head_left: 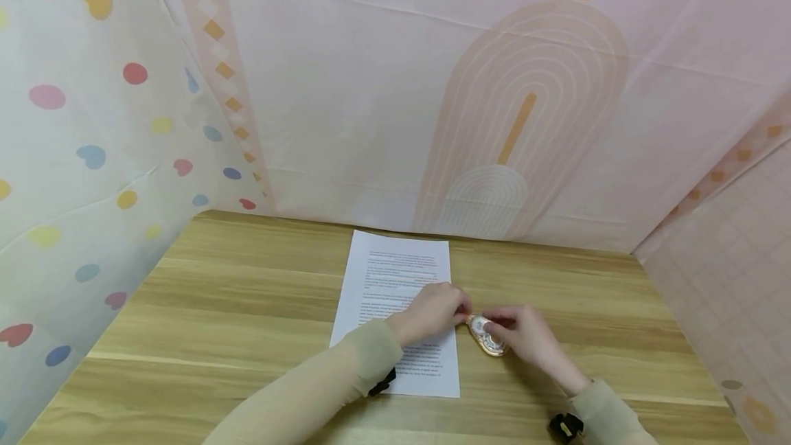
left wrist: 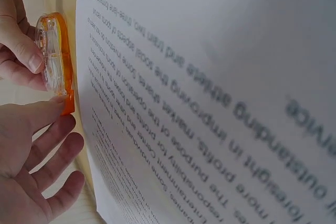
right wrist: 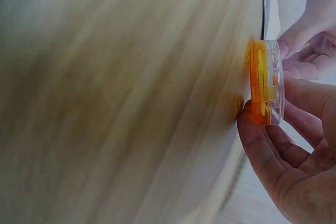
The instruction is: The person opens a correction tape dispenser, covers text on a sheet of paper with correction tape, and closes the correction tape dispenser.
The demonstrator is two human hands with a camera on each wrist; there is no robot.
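An orange and clear correction tape (head_left: 490,343) is held just right of the printed paper sheet (head_left: 383,273), close over the table. My right hand (head_left: 533,340) grips its round body between thumb and fingers. At the narrow end, my left hand (head_left: 434,309) pinches the small orange tip, with thumb and index finger on it and the other fingers loosely bent, as the left wrist view shows. The correction tape (right wrist: 265,85) stands on edge in the right wrist view, its clear side toward the right. My left forearm crosses the sheet and hides part of the text.
The wooden table (head_left: 235,287) reaches back to a patterned cloth wall (head_left: 346,101). A dotted cloth (head_left: 136,156) hangs on the left, another cloth (head_left: 729,280) on the right. Black straps (head_left: 565,426) sit at both wrists.
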